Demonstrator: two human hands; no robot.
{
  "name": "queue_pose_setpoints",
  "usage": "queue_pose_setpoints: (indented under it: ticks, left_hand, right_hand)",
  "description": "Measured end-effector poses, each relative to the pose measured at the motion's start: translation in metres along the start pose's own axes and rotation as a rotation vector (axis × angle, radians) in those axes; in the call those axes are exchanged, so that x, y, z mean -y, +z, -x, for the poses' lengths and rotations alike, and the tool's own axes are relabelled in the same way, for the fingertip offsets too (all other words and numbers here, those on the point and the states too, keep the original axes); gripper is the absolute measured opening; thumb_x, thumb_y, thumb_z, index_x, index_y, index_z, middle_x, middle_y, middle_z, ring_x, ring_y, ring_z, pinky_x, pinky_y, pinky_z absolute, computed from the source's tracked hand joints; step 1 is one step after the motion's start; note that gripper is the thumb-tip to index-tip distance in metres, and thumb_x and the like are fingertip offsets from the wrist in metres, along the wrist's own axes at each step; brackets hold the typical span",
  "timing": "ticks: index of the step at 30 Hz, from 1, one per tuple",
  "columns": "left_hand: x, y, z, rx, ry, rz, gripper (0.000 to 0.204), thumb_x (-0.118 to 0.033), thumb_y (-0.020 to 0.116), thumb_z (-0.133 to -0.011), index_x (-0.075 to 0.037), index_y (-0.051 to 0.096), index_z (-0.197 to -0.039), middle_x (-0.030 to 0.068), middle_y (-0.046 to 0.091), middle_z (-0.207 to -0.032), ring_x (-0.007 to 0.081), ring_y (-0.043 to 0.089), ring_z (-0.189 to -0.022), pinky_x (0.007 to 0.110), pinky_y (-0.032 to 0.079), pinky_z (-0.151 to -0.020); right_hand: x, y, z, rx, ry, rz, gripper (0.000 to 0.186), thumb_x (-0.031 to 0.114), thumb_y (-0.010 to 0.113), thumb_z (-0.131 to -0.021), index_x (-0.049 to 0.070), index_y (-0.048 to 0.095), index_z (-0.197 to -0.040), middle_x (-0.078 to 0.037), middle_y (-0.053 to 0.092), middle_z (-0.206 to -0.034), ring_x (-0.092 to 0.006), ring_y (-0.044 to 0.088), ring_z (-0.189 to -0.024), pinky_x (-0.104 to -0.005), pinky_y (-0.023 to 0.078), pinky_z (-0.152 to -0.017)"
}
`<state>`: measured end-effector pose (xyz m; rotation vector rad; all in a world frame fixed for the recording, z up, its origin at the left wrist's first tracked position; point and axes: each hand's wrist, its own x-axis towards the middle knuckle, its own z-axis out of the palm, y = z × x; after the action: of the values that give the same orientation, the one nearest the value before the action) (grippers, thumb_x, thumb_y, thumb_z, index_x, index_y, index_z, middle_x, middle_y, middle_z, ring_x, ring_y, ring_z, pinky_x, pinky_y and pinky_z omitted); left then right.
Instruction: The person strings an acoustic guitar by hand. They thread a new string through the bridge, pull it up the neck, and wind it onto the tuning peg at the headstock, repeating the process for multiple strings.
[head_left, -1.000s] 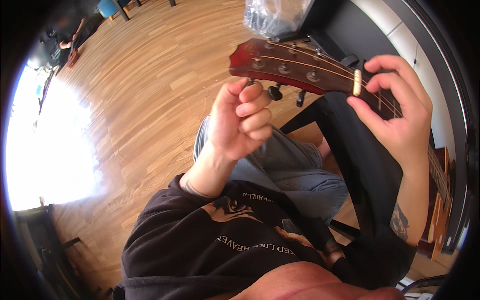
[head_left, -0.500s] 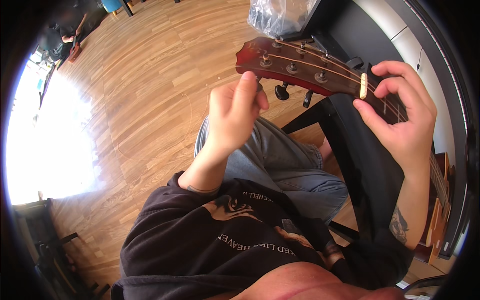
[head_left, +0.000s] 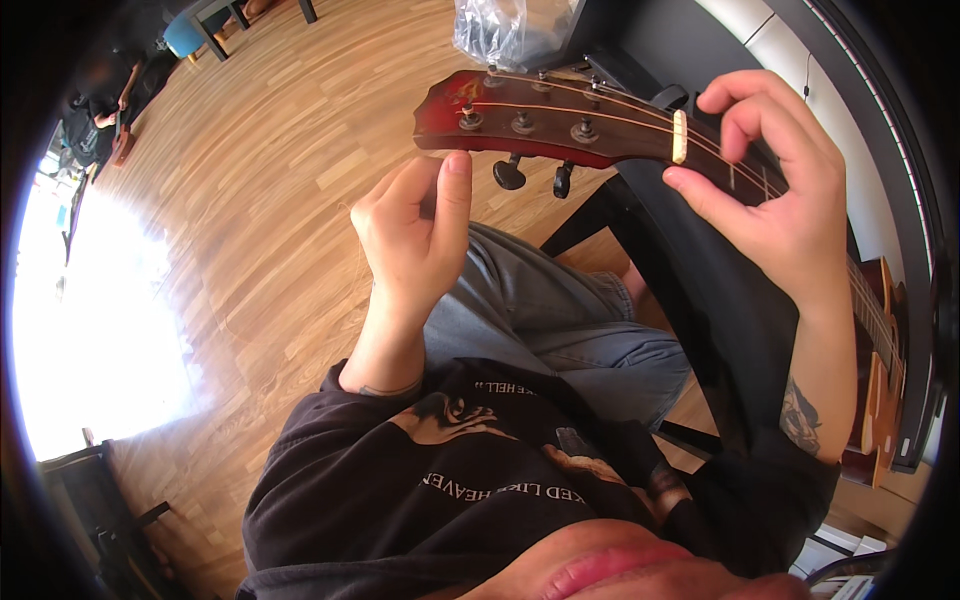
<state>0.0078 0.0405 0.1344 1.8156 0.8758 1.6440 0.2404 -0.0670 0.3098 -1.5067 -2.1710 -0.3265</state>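
Note:
A guitar's dark red headstock point(head_left: 440, 112) points left, with several tuning posts on its face and copper-coloured strings running over the pale nut point(head_left: 680, 137). My left hand point(head_left: 410, 225) is closed at its near left edge, thumb up against the curled fingers. These hide the tuning peg they hold. Beside them two black tuning pegs point(head_left: 509, 173) stick out from the same edge. My right hand point(head_left: 785, 180) curves over the neck just past the nut. Its thumb and fingers are apart, fingertips close to the strings; whether they touch one I cannot tell.
A black padded support point(head_left: 690, 250) lies under the neck. Farther right are a long keyboard point(head_left: 905, 180) and another guitar point(head_left: 880, 400). A clear plastic bag point(head_left: 490, 30) stands beyond the headstock. Far left on the wood floor point(head_left: 270, 180), a person point(head_left: 105, 100) sits with a guitar.
The whole view has shifted, so headstock and hands appear farther left. My left hand has turned at the headstock's edge, its thumb now more upright. My right hand keeps nearly the same pose.

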Motion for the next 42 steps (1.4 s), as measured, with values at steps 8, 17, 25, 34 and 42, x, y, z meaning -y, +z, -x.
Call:
queue_pose_setpoints:
  ticks: [8,17,25,34,42]
  left_hand:
    - [-0.002,-0.006,0.001,0.358,-0.653,1.022,0.044,-0.034,0.041,-0.111,-0.011,0.052,-0.075,-0.0059,0.044,-0.061,0.0083,0.035,-0.048,0.025,0.025,-0.046]
    - [0.003,-0.003,0.004,0.104,-0.162,0.192,0.040,-0.027,0.056,-0.107,0.000,0.064,-0.079,0.0025,0.058,-0.062,0.0094,0.050,-0.057,0.028,0.038,-0.052]
    - [-0.001,-0.003,0.004,0.487,-0.791,1.601,0.045,-0.033,0.036,-0.110,-0.013,0.047,-0.071,-0.0052,0.042,-0.060,0.0073,0.031,-0.048,0.026,0.025,-0.047]
    - [-0.001,-0.008,0.004,0.215,-0.356,0.485,0.037,-0.022,0.058,-0.106,0.000,0.062,-0.077,0.0022,0.058,-0.065,0.0098,0.047,-0.058,0.027,0.038,-0.056]
    - [-0.008,0.000,0.001,0.311,-0.425,0.518,0.059,-0.043,0.031,-0.113,-0.006,0.054,-0.073,-0.0031,0.044,-0.060,0.0082,0.035,-0.053,0.027,0.028,-0.051]
  right_hand:
    - [-0.004,-0.002,0.003,0.020,-0.048,0.012,0.034,0.001,0.087,-0.070,0.002,0.055,-0.077,-0.010,0.067,-0.105,-0.0189,0.065,-0.089,-0.0273,0.052,-0.076]
    - [-0.001,-0.003,0.003,0.003,-0.029,0.066,0.037,0.001,0.088,-0.068,0.004,0.052,-0.076,-0.011,0.065,-0.101,-0.0206,0.065,-0.088,-0.0291,0.053,-0.076]
    - [0.001,0.000,0.000,0.012,-0.022,0.002,0.033,-0.001,0.086,-0.068,0.001,0.056,-0.081,-0.010,0.065,-0.103,-0.0208,0.065,-0.091,-0.0294,0.052,-0.081]
    - [0.003,0.002,0.000,0.039,-0.037,0.017,0.029,-0.002,0.083,-0.073,0.000,0.058,-0.089,-0.011,0.065,-0.102,-0.0204,0.064,-0.086,-0.0274,0.051,-0.075]
    - [0.003,0.005,-0.004,0.031,-0.116,0.031,0.029,-0.004,0.080,-0.075,-0.001,0.062,-0.098,-0.012,0.065,-0.102,-0.0231,0.066,-0.088,-0.0290,0.053,-0.077]
